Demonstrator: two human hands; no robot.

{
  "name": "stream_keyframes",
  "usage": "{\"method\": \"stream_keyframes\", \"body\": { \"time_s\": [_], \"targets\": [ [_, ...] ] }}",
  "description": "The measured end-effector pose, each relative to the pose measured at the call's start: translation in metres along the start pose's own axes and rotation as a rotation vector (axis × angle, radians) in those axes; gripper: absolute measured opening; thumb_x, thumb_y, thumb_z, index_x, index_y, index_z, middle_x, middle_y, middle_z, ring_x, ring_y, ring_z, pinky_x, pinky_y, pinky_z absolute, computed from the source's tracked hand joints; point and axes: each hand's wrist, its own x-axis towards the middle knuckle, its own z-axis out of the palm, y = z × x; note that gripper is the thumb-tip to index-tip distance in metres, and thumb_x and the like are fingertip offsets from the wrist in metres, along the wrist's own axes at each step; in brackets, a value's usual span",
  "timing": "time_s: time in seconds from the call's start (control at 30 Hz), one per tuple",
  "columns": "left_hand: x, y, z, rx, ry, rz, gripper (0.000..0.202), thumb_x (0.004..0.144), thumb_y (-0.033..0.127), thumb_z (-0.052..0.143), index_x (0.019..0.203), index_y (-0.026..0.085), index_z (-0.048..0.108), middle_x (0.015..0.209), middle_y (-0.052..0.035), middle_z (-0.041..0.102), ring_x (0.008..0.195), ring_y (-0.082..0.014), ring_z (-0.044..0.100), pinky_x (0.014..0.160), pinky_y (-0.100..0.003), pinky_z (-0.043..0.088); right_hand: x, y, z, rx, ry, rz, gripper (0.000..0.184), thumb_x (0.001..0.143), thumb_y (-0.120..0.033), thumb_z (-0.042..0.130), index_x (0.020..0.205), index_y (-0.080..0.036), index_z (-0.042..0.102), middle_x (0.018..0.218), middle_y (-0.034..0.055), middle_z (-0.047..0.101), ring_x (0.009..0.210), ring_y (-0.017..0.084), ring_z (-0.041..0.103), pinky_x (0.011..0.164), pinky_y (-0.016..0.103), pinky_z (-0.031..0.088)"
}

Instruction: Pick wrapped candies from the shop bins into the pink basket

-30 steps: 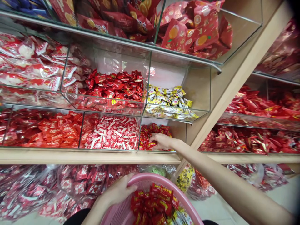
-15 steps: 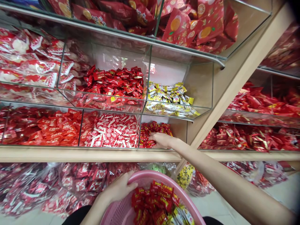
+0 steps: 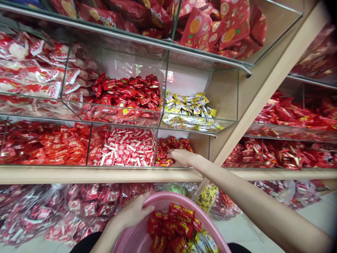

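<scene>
My left hand point(image 3: 135, 210) is closed over the left rim of a pink plastic basket point(image 3: 213, 225), thumb inside and fingers outside. Red-wrapped candies point(image 3: 173, 225) with yellow lettering lie in the basket, beside some yellow-and-white wrapped candies point(image 3: 204, 242). My right hand point(image 3: 181, 157) reaches into the lower shelf's right compartment. Its fingers are curled down among small red-wrapped candies point(image 3: 175, 142) with yellow print; the fingertips are partly hidden by the hand and the wrappers.
Glass dividers split the shelves into compartments. Red-and-white candies point(image 3: 127, 147) fill the neighbouring one, with yellow-and-white packets point(image 3: 188, 105) above. A slanted wooden post point(image 3: 263, 84) stands right of my reaching arm. Bagged sweets point(image 3: 91, 200) lie beneath the wooden ledge point(image 3: 79, 175).
The view has shifted very slightly. Both hands stay in nearly the same places, the left at the basket rim and the right in the candy compartment.
</scene>
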Motion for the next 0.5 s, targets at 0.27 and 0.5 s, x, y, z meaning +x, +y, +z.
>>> {"method": "stream_keyframes", "body": {
  "time_s": [0.27, 0.5],
  "targets": [
    [0.002, -0.003, 0.000, 0.011, -0.023, 0.029, 0.039, 0.081, 0.042, 0.049, 0.113, 0.021, 0.057, 0.109, -0.0041, 0.065, 0.099, -0.0218, 0.059, 0.088, -0.028, 0.041, 0.005, -0.008, -0.005, -0.070, -0.035, 0.018, 0.026, 0.076, -0.030, 0.062, 0.098, -0.018, 0.067, 0.101, 0.0115, 0.065, 0.088, 0.023, 0.062, 0.065, 0.026, 0.042],
    [0.002, -0.004, 0.000, 0.010, -0.016, 0.027, 0.046, 0.080, 0.044, 0.050, 0.119, 0.021, 0.055, 0.118, -0.0050, 0.061, 0.106, -0.0234, 0.056, 0.094, -0.031, 0.039, -0.014, 0.023, -0.013, 0.151, 0.081, -0.025, 0.022, 0.075, -0.036, 0.064, 0.078, -0.014, 0.066, 0.081, 0.0053, 0.063, 0.070, 0.015, 0.054, 0.063, 0.023, 0.037]
  ]
}}
